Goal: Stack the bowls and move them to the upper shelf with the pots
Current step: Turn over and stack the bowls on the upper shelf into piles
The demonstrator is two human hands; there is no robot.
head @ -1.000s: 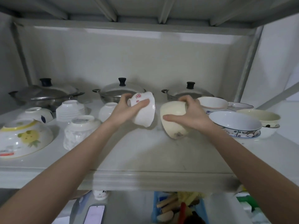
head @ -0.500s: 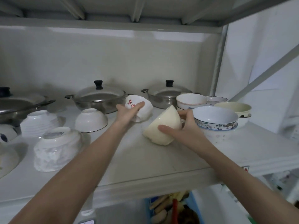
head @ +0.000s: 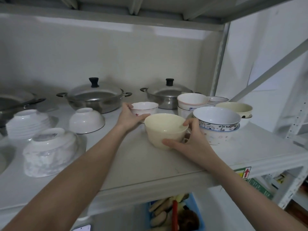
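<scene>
On the upper shelf [head: 166, 165], in front of two lidded pots [head: 95, 99] — the right hand [head: 191, 142] grips an upright cream bowl [head: 165, 130], thumb low on its wall, fingers at the rim. Just behind, the left hand [head: 130, 117] holds a white bowl with red lettering [head: 146, 108] — fingers curled round its side. Stacked bowls [head: 216, 120] stand just right.

Right hand [head: 191, 144] grips cream bowl [head: 165, 130] upright on shelf [head: 150, 164], thumb on near wall, fingers over far rim. Left hand [head: 131, 117] holds small white bowl [head: 146, 108] with red lettering, upright, just behind cream bowl. Two lidded steel pots [head: 95, 99] at back. Blue-patterned bowl [head: 216, 119] stacked right of cream bowl. Three upturned white bowls [head: 86, 120] at left.
</scene>
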